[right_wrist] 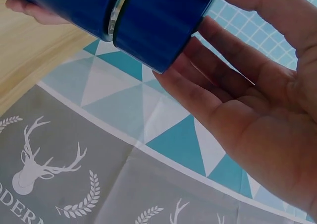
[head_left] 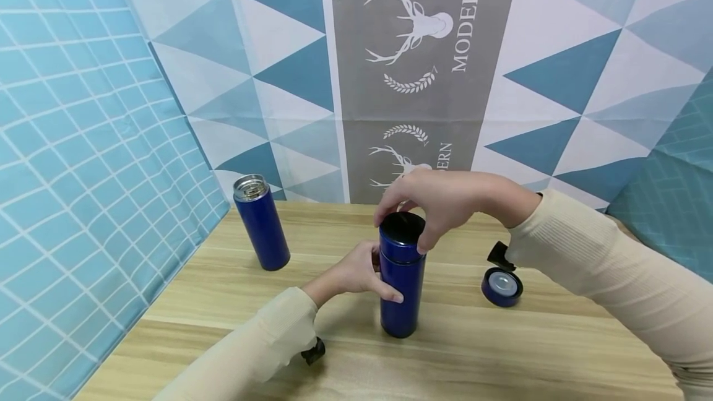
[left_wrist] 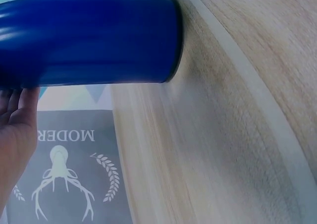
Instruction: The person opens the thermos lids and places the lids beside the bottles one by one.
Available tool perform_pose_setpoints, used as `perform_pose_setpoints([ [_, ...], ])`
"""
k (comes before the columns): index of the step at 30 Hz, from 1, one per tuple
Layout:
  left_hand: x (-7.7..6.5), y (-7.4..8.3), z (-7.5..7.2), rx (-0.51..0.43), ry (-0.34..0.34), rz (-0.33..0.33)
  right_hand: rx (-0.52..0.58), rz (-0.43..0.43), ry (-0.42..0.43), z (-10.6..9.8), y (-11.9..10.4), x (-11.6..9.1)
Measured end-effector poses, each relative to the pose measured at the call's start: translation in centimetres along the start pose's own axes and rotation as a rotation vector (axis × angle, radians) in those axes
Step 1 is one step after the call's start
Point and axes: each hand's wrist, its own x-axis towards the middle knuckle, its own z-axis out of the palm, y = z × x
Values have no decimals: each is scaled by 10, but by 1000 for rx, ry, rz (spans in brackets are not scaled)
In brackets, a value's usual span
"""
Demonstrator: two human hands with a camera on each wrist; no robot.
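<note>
A dark blue thermos (head_left: 401, 317) stands upright on the table in the head view, with its blue lid (head_left: 392, 249) on top. My left hand (head_left: 359, 271) grips the thermos body from the left, thumb across the front. From above, my right hand (head_left: 440, 200) holds the lid by its rim, fingers on the far side and thumb on the near side. In the right wrist view, a thin silver band (right_wrist: 119, 11) shows between lid and body. The left wrist view shows the lower thermos body (left_wrist: 109, 40) close up.
A second blue thermos (head_left: 262, 228), without a lid and showing its steel mouth, stands at the back left. Another blue lid (head_left: 502, 287) lies on the table at right, its pale inner side up. Patterned cloth (head_left: 289, 60) hangs behind the wooden table (head_left: 473, 351).
</note>
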Motion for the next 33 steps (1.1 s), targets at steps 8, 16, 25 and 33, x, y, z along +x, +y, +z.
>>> perform_pose_setpoints([
  [8,-3,-1,1,8,14,8,-43,7,-2,6,-4,-1],
  [16,-2,-1,2,18,15,0,-58,145,85,11,-3,-3],
  [25,0,-1,1,3,15,5,-53,245,97,10,-11,-2],
  [33,1,-2,0,-3,10,5,-62,203,72,9,-10,-2],
])
